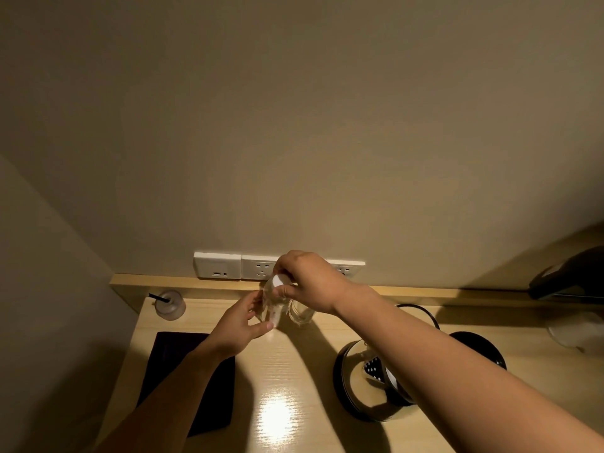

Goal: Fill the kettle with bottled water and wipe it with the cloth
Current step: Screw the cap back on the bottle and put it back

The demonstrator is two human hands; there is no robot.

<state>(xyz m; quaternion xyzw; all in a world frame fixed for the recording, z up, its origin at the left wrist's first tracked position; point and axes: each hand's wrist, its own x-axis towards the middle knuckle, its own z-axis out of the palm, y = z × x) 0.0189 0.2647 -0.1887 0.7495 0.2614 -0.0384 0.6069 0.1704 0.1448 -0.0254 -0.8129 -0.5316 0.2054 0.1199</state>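
Observation:
A clear plastic water bottle [272, 307] with a white cap [278, 280] stands near the back of the wooden counter. My left hand [240, 326] grips its body from the left. My right hand [309, 282] pinches the cap from above. A second clear bottle [300, 313] stands just right of it, partly hidden by my right wrist. The kettle [362, 377], black-rimmed with its lid open, sits on the counter to the right, under my right forearm. A dark cloth [183, 351] lies flat at the left, partly under my left forearm.
A small clear cup with a black straw [170, 304] stands at the back left. White wall sockets [242, 266] run along the wall behind the bottles. A round black base [480, 349] lies right of the kettle. A dark object [568, 276] sits at the far right.

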